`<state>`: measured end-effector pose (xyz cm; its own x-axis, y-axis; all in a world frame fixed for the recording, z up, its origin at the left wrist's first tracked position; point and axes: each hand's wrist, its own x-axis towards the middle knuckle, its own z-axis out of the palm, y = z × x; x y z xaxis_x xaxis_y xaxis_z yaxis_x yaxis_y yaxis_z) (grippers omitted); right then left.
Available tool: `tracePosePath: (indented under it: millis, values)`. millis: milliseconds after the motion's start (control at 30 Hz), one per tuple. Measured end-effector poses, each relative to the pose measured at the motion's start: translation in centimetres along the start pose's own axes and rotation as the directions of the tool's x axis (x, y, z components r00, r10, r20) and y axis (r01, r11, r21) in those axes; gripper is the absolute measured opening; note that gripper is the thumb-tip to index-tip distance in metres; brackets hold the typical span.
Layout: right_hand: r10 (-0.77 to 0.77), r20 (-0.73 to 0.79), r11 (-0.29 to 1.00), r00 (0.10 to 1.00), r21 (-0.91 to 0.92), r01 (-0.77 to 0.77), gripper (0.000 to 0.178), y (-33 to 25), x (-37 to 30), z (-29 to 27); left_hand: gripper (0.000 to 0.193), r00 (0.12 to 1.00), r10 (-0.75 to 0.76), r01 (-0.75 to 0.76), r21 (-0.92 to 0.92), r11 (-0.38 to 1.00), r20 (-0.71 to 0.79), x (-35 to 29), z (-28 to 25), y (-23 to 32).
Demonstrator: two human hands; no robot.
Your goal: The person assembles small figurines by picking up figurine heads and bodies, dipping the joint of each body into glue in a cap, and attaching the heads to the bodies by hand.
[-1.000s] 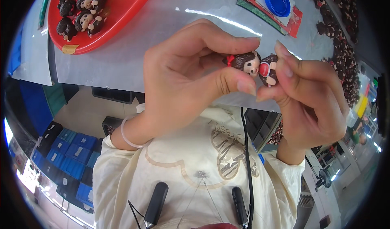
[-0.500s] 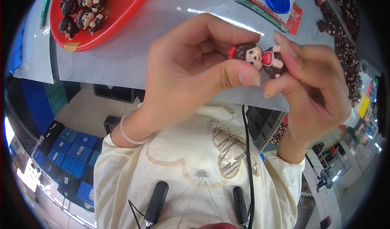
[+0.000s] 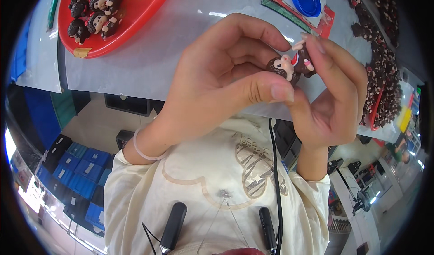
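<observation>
Between my two hands, over the table's near edge, is a small doll figurine [image 3: 302,59] with dark brown hair and body, a pale face and a red bib. It lies tilted, head toward the left. My left hand [image 3: 212,69] curls around the head end, thumb below and fingers above. At the body end, the fingers and thumb of my right hand [image 3: 337,90] close on the figurine. Fingers hide part of its head and lower body.
A red oval tray [image 3: 129,37] with several similar figurines [image 3: 101,22] stands at the far left. Toward the far right are a blue round dish [image 3: 306,0] and a green strip [image 3: 285,14]. A large heap of figurines [image 3: 382,69] covers the table's right side.
The figurine has been turned in my fingers, its face and bib now angled differently. My right hand has shifted left, closer to my left hand, with its fingers more upright.
</observation>
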<state>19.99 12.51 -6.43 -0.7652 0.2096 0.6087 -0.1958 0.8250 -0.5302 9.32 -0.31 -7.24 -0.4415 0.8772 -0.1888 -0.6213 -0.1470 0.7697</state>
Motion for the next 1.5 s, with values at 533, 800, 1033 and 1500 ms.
tracePosePath:
  millis: [533,800,1033,1500]
  values:
    - [0.073,-0.035,0.997,0.997,-0.012,-0.074,0.026,-1.1,-1.7,-1.1,0.056,0.868,0.451,-0.476,0.607,0.637,0.207,0.1,-0.9,-1.1]
    - [0.386,-0.029,0.757,0.922,-0.562,-0.334,0.036,5.8,-1.3,-7.9,0.047,0.81,0.499,-0.572,0.608,0.551,0.309,-0.1,-1.2,0.1]
    - [0.355,-0.044,0.746,0.934,-0.589,-0.311,0.028,5.6,-0.6,-8.3,0.03,0.796,0.563,-0.148,0.973,-0.177,0.223,0.3,-4.8,8.3]
    - [0.232,-0.099,0.865,0.968,-0.434,-0.252,0.018,6.5,-0.9,-8.5,0.017,0.906,0.064,-0.394,0.89,-0.229,0.418,12.8,3.7,15.1]
